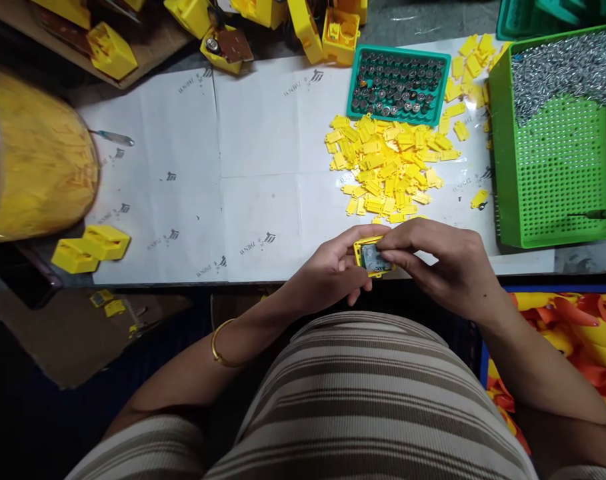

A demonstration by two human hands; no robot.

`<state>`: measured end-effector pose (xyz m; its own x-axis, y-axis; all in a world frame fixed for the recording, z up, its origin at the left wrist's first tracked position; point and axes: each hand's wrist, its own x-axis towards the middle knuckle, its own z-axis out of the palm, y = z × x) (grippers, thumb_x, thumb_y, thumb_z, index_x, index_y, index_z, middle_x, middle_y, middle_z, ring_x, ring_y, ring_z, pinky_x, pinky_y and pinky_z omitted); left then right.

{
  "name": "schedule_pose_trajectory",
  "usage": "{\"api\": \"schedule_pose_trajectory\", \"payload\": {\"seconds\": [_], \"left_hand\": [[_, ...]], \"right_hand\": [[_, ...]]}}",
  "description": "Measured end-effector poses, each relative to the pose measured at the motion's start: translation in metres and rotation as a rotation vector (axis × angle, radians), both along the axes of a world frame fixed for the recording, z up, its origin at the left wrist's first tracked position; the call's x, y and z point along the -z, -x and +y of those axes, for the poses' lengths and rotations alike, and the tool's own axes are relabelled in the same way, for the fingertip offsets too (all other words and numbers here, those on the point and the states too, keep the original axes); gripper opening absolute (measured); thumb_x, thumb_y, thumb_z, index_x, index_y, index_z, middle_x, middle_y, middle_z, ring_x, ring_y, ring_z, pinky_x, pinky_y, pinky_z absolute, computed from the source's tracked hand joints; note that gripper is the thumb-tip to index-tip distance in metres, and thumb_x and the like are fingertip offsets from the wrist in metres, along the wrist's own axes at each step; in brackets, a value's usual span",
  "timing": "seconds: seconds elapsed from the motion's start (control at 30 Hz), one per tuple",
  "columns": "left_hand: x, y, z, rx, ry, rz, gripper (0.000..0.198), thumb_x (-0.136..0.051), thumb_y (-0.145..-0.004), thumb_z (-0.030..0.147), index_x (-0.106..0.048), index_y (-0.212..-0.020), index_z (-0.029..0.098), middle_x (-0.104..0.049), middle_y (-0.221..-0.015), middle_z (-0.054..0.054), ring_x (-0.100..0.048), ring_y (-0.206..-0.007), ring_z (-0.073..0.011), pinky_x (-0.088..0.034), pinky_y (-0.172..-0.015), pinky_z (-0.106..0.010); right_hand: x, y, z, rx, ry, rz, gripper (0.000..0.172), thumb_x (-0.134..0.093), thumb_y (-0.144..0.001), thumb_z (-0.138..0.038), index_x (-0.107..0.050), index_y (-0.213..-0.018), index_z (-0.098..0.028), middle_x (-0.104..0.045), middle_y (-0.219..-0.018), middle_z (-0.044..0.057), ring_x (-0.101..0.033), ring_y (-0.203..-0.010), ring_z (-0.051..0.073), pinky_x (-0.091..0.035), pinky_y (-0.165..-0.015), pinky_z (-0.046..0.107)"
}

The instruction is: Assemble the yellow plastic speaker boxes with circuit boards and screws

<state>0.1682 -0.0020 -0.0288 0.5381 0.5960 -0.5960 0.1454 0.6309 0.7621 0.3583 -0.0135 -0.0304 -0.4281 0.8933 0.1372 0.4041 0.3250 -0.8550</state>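
Note:
My left hand (340, 267) is closed around a small yellow plastic case (357, 248) at the front edge of the table. Inside the case sits a grey part (373, 259), with a bit of green showing beside it. My right hand (437, 257) reaches over the case from the right. Its thumb and forefinger are pinched together at the grey part, and whatever lies between those fingertips is hidden. Just beyond my hands spreads a heap of small yellow plastic covers (390, 163).
Behind the heap is a teal tray (354, 83) of small round parts. A green basket (505, 167) on the right holds many small metal pieces and a screwdriver (603, 214). On the left are a large tub (43, 153), another screwdriver (115, 138) and yellow boxes (107, 242).

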Motion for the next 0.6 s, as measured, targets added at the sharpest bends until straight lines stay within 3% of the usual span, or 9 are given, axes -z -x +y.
{"api": "schedule_pose_trajectory", "payload": {"seconds": [0.13, 0.3, 0.4, 0.6], "left_hand": [[-0.001, -0.002, -0.002, -0.011, 0.003, 0.048, 0.055, -0.049, -0.075, 0.008, -0.048, -0.128, 0.019, -0.05, -0.052, 0.008, -0.042, -0.038, -0.0052, -0.033, -0.038, -0.015], [0.002, -0.001, -0.001, -0.08, 0.213, -0.165, 0.056, -0.056, -0.075, 0.011, -0.048, -0.13, 0.019, -0.062, -0.078, -0.001, -0.061, -0.064, -0.0119, -0.046, -0.05, -0.019], [0.003, 0.001, -0.001, -0.114, 0.309, -0.229, 0.057, -0.058, -0.074, 0.011, -0.05, -0.129, 0.019, -0.063, -0.092, -0.006, -0.063, -0.071, -0.014, -0.047, -0.052, -0.021], [0.005, 0.001, -0.001, -0.16, 0.288, -0.208, 0.045, -0.058, -0.08, 0.02, -0.053, -0.124, 0.017, -0.063, -0.087, -0.005, -0.062, -0.067, -0.0141, -0.047, -0.05, -0.021]], "right_hand": [[-0.001, 0.001, -0.002, -0.004, -0.001, -0.02, 0.01, -0.054, -0.09, -0.014, -0.062, -0.093, -0.017, -0.067, -0.088, 0.004, -0.063, -0.082, 0.014, -0.049, -0.077, 0.026], [0.0, -0.004, 0.003, -0.062, 0.007, -0.032, 0.009, -0.053, -0.091, -0.017, -0.062, -0.094, -0.018, -0.067, -0.09, 0.005, -0.063, -0.083, 0.015, -0.049, -0.077, 0.027], [0.0, -0.005, 0.003, -0.083, 0.032, -0.08, 0.01, -0.052, -0.092, -0.019, -0.062, -0.092, -0.017, -0.066, -0.088, 0.005, -0.062, -0.081, 0.015, -0.048, -0.074, 0.026], [-0.001, 0.007, -0.003, -0.012, -0.013, -0.229, 0.012, -0.051, -0.09, -0.016, -0.062, -0.092, -0.019, -0.061, -0.096, 0.007, -0.058, -0.077, 0.015, -0.048, -0.067, 0.027]]}}
